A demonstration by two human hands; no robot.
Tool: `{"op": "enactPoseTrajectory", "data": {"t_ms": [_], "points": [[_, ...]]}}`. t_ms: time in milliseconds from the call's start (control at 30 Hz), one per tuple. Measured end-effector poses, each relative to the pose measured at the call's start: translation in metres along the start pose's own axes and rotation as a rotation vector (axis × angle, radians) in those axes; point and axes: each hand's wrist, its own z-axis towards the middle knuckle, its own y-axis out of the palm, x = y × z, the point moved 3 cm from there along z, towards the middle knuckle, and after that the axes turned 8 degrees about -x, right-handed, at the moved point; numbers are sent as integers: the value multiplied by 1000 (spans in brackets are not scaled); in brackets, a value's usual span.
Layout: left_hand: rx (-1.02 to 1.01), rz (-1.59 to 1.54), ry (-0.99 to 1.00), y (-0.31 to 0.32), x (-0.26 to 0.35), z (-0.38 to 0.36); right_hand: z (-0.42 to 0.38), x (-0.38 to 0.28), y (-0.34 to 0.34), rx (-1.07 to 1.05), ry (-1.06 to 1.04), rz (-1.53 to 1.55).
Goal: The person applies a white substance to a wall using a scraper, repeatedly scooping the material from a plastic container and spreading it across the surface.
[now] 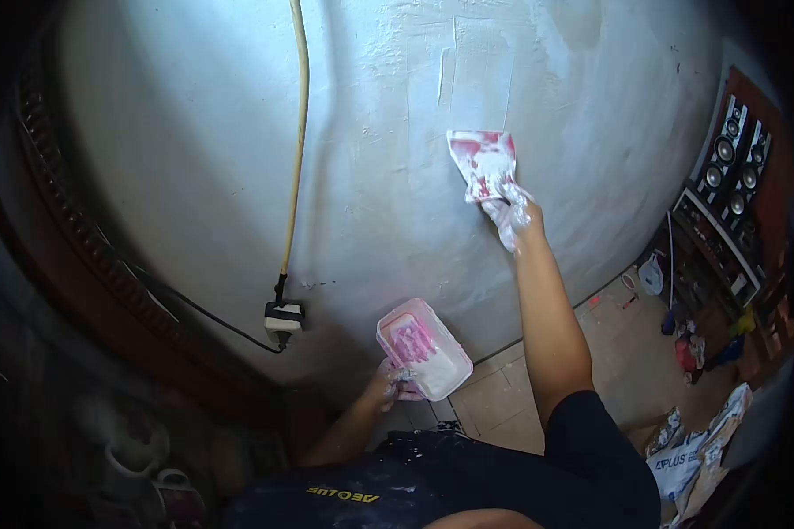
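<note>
My right hand (509,214), smeared with white paste, grips a pink putty scraper (483,163) whose wide blade is up at the wall (388,167). White paste coats much of the scraper's face. Lower down, my left hand (395,385) holds a pinkish plastic tub (425,350) by its near left side, tilted so its inside faces me. White paste lies in the tub's lower part, with a pink patch showing above it. Fresh streaks and ridges of paste mark the wall above the scraper.
A yellowish cable (298,141) hangs down the wall to a socket block (283,319), with a black cord running left. Speakers (734,159) and a cabinet (719,247) stand at the right. An opened paper sack (692,463) sits at lower right on the tiled floor (503,406).
</note>
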Motion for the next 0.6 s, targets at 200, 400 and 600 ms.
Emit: {"op": "enactPoseTrajectory", "data": {"t_ms": [200, 400, 600], "points": [[68, -6, 49, -5, -4, -3, 47, -95, 65, -292, -246, 40], [16, -18, 35, -11, -15, 0, 81, -78, 81, -73, -73, -171], [3, -23, 56, -15, -9, -12, -32, 61, -28, -21, 232, -90]]}}
